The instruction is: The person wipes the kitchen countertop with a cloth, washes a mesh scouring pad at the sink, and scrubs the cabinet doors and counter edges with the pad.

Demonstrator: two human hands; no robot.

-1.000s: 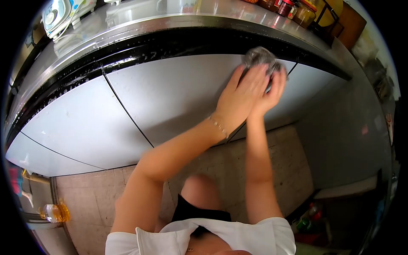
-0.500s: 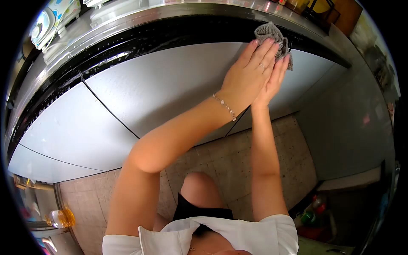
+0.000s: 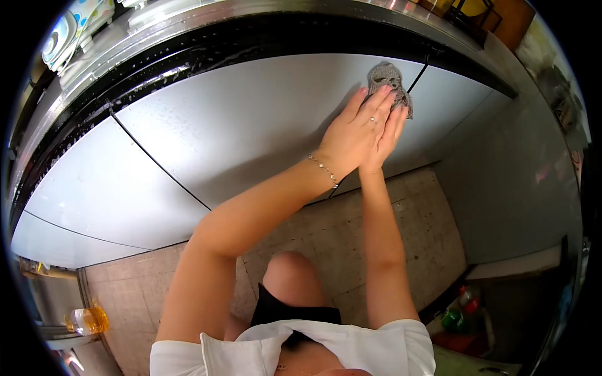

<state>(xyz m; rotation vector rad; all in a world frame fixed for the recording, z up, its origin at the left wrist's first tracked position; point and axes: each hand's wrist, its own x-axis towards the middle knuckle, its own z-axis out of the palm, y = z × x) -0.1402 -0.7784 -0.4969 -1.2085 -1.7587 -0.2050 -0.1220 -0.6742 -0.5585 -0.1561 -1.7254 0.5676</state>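
A grey mesh-like cloth [image 3: 386, 76] lies pressed against the upper right part of a white cabinet door [image 3: 238, 106], just below the black edge strip [image 3: 251, 41]. My left hand [image 3: 354, 128], with a ring and a bracelet at the wrist, rests over the cloth's lower part. Close against it on the right, my right hand [image 3: 387, 139] also presses on the cloth, partly hidden behind the left one. Both hands touch each other. Water drops show on the black strip at the left.
Dishes [image 3: 61, 41] stand on the metal counter at the upper left. A bottle of yellow liquid [image 3: 89, 320] is at the lower left. A grey side panel [image 3: 514, 188] rises at the right, with bottles [image 3: 454, 320] on a low shelf beneath. Tiled floor [image 3: 338, 250] lies below.
Both hands and the cloth have moved down and slightly left, from the black strip onto the white door. Earlier they had moved up from the door's top edge. The view has shifted slightly.
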